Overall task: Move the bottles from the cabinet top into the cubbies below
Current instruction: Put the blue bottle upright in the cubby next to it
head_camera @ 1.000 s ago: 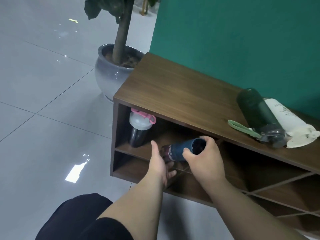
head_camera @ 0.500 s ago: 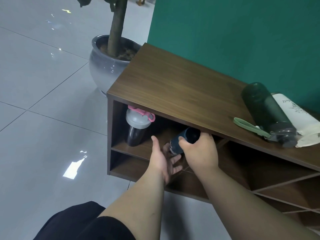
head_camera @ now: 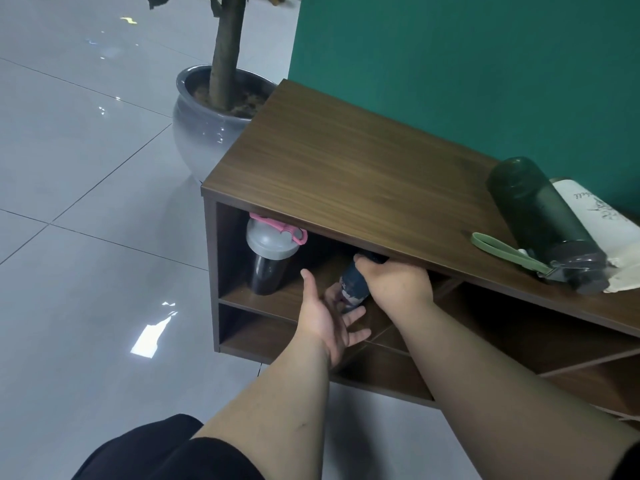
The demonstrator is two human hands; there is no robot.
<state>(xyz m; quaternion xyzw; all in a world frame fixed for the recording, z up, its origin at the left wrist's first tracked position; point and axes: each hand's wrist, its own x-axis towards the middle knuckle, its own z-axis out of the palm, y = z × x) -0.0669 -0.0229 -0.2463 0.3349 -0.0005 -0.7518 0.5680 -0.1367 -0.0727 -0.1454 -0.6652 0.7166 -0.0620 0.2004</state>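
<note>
My right hand (head_camera: 398, 284) grips the top of a dark blue patterned bottle (head_camera: 353, 287), which stands nearly upright inside the upper left cubby of the brown wooden cabinet (head_camera: 346, 174). Below it my left hand (head_camera: 327, 315) is spread, fingers by the bottle's base. A shaker bottle (head_camera: 268, 258) with a grey lid and pink loop stands upright further left in the same cubby. On the cabinet top at the right lie a dark green bottle (head_camera: 543, 220) with a light green strap and a white bottle (head_camera: 595, 216) behind it.
A grey ceramic pot (head_camera: 204, 126) with a tree trunk stands on the tiled floor just left of the cabinet. A green wall (head_camera: 450, 64) backs the cabinet. Diagonal dividers form more cubbies (head_camera: 519, 341) to the right. My dark-clad knee (head_camera: 166, 448) is at the bottom.
The blue bottle has gone from lying sideways in front of the cubby to nearly upright inside it. My left hand let go of its lower end and spread out.
</note>
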